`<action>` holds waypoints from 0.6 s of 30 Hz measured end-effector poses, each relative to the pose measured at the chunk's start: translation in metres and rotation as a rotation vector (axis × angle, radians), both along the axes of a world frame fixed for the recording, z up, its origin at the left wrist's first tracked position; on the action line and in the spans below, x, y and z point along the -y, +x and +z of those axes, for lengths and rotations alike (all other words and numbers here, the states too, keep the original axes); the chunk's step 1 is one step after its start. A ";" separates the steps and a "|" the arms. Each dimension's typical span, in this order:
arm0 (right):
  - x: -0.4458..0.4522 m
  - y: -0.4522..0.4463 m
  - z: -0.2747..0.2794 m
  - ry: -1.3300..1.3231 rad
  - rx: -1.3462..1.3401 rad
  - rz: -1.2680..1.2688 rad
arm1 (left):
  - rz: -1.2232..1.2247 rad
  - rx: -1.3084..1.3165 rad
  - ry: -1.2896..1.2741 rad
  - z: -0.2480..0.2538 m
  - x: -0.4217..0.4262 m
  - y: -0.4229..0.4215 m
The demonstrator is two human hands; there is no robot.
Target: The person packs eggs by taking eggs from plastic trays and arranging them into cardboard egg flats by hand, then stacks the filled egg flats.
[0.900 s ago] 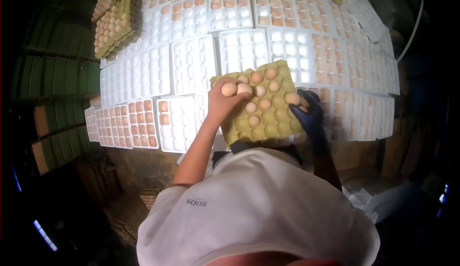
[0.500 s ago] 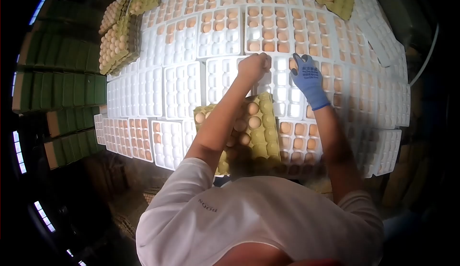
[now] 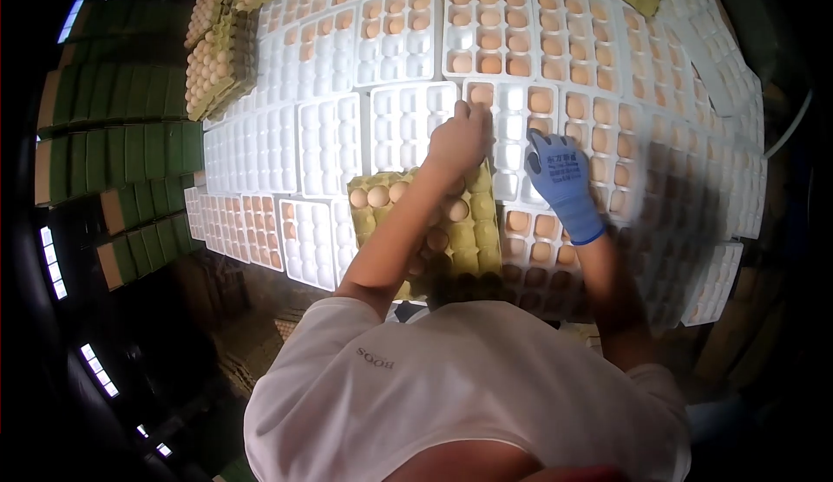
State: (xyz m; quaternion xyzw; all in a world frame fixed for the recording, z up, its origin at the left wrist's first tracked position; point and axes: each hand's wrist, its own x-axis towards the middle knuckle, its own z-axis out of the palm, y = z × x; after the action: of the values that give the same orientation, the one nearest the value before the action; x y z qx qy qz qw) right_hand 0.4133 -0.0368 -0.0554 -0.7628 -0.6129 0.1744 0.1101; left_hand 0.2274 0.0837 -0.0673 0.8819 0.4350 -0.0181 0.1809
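White tray, part filled with eggs

Left hand: bare, over the tray's left column. Fingers bent down and drawn close together; their tips are hidden, so whether they pinch anything cannot be told.

Right hand: blue glove, dark at the tips, over the right column. Fingers curled, thumb set apart from the forefinger; cannot tell whether anything is gripped.

Corner egg: in the tray, just beyond the left fingertips.

Near egg: right column, just beyond the gloved fingertips.

Far egg: same column, next beyond the near egg.

Middle column: white cells, between the two sets of fingers.

Pulp tray: yellow-green, on the wrist side of the left fingers, partly hidden by the left forearm; several eggs seated in it.

Side tray: white, just left of the left fingers.

Back tray: white, mostly filled with eggs, beyond both sets of fingers.

Egg stack: pulp trays of eggs, well apart, far to the left of the left fingers.
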 end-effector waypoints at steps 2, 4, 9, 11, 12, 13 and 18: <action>0.007 0.004 -0.002 -0.015 -0.055 -0.003 | -0.015 0.114 0.055 -0.008 0.001 -0.005; 0.020 0.003 -0.020 0.205 -0.104 -0.071 | -0.076 0.183 0.089 0.005 0.006 -0.011; 0.038 -0.026 -0.050 0.361 0.125 0.094 | -0.124 0.435 -0.110 -0.025 0.008 -0.018; 0.044 -0.029 -0.053 0.363 0.162 0.002 | -0.106 0.467 -0.277 -0.022 -0.004 -0.018; 0.047 -0.034 -0.050 0.362 0.177 -0.047 | -0.151 0.464 -0.198 -0.023 -0.007 -0.021; 0.050 -0.034 -0.048 0.381 0.097 -0.043 | -0.197 0.458 -0.121 -0.023 -0.008 -0.024; 0.102 -0.106 -0.007 0.297 -0.064 -0.118 | -0.142 0.506 -0.187 -0.033 -0.019 -0.031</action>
State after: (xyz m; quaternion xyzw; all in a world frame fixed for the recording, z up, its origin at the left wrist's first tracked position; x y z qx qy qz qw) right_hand 0.3077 -0.1385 -0.0627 -0.7668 -0.5824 0.0994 0.2510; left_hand 0.1959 0.1032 -0.1001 0.8662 0.3093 0.1502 0.3627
